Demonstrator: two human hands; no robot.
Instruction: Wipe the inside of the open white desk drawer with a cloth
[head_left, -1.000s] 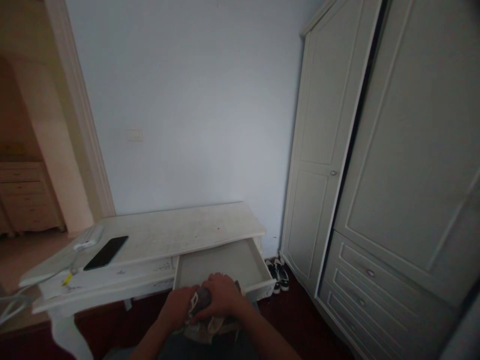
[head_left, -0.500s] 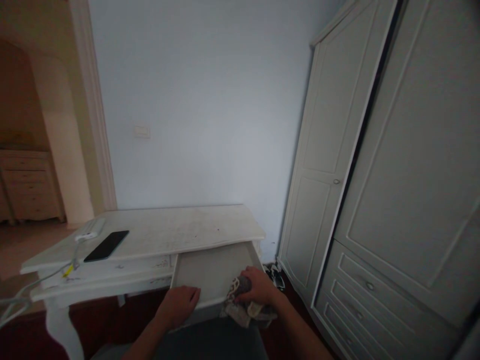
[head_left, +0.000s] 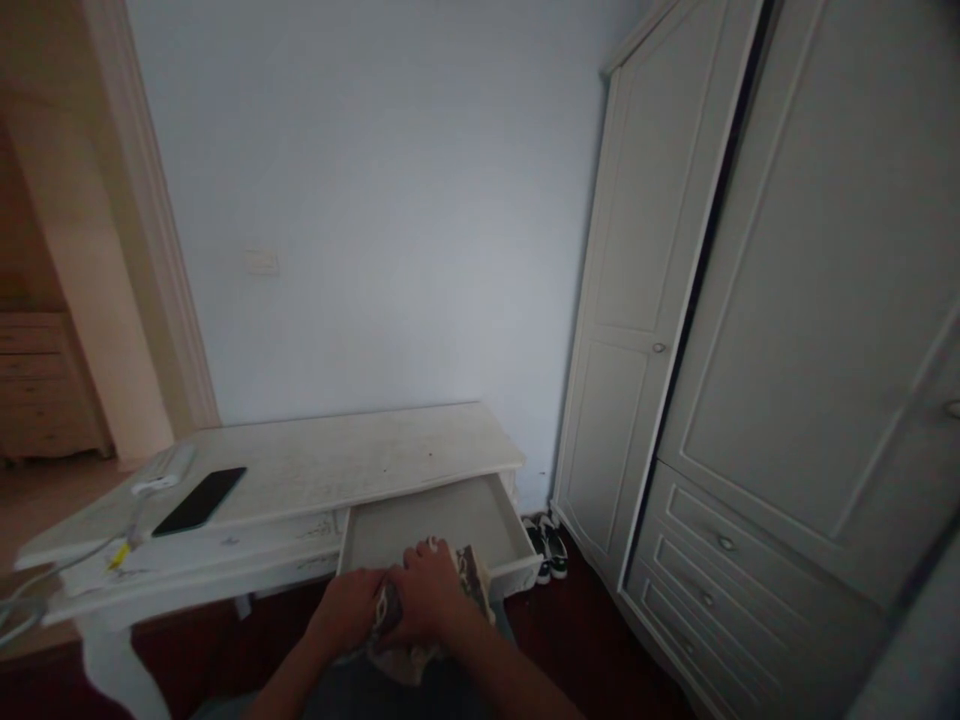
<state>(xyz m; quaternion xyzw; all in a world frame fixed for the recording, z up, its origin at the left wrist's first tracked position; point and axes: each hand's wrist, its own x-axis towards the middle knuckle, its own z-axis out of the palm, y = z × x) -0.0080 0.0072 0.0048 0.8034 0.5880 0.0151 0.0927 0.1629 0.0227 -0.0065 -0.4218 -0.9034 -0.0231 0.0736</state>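
A patterned beige and brown cloth (head_left: pixel 474 580) is bunched up at the front of the pulled-out drawer (head_left: pixel 457 515). My right hand (head_left: pixel 427 595) is closed around it, with cloth showing on both sides of the fingers. Close against it, my left hand (head_left: pixel 349 610) also has its fingers curled on the cloth's left part. The drawer belongs to a white desk (head_left: pixel 360 445) and its visible floor is bare. Both hands partly hide the drawer's front edge.
A black phone (head_left: pixel 201 500) lies on the desk's left side, beside a white power strip (head_left: pixel 163 470) with cables. Black-and-white sneakers (head_left: pixel 547 548) stand on the floor between desk and wardrobe (head_left: pixel 622 350). A chest of drawers (head_left: pixel 49 385) is at far left.
My right hand has carried the cloth leftward to my left hand, which has closed on it too. The view has shifted slightly to the right.
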